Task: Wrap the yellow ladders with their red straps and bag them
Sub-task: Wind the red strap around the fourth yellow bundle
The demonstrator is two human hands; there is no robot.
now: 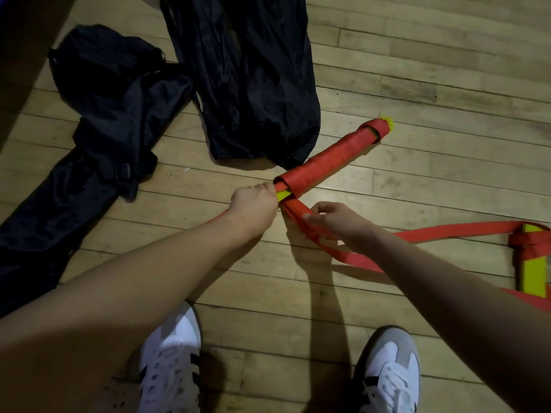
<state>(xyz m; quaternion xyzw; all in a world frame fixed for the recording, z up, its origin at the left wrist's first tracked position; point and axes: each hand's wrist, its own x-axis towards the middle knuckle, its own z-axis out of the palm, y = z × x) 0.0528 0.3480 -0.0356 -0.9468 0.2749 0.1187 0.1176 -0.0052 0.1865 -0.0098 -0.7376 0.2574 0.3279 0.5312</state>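
Wooden floorboards [417,93] fill the view beneath us. Our left hand [253,204] is curled into a fist round the near end of the bundle [328,158], a yellow ladder mostly wound in red strap, lying on the floor. Our right hand [337,223] pinches the loose strap [432,231] just beside it, fingers bent. From there the strap trails right to another yellow rung [535,271]. Two black bags [244,76] lie beyond, one touching the bundle. Our white shoes [170,362] stand below.
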